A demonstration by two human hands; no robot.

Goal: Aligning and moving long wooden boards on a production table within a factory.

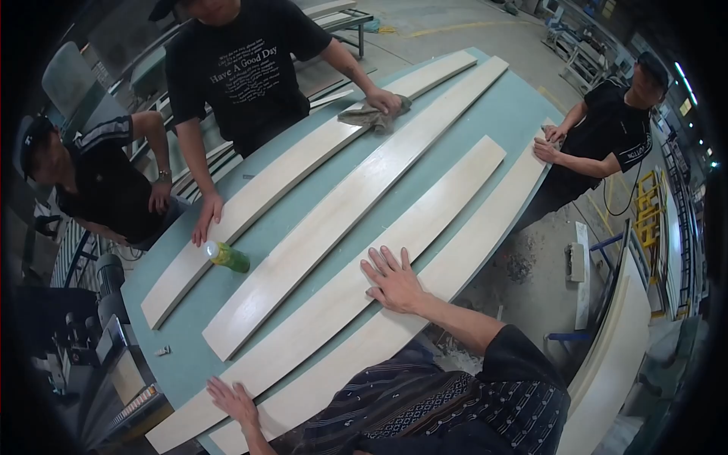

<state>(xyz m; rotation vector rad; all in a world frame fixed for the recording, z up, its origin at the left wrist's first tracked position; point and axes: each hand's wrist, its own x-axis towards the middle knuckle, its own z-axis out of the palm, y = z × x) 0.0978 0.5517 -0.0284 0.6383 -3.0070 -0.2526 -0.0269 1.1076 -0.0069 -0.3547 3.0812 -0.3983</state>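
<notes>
Several long, gently curved pale wooden boards lie side by side across a green table [171, 326]. My left hand [233, 400] rests flat near the close left end of one curved board [318, 322], fingers apart. Farther along that same board, my right hand [396, 282] lies palm down with spread fingers. Neither hand grips anything. Beneath my right wrist and nearest my body runs another curved board [356, 362]. Beyond the board under my hands is a wider, glossier board [303, 235].
Across the table a person [235, 68] presses a grey rag [371, 117] on the far board [280, 168]. A green bottle [229, 258] stands between boards. Another person [607, 136] touches the nearest board's right end; a third person [91, 174] stands left. Curved panels [607, 364] lean at lower right.
</notes>
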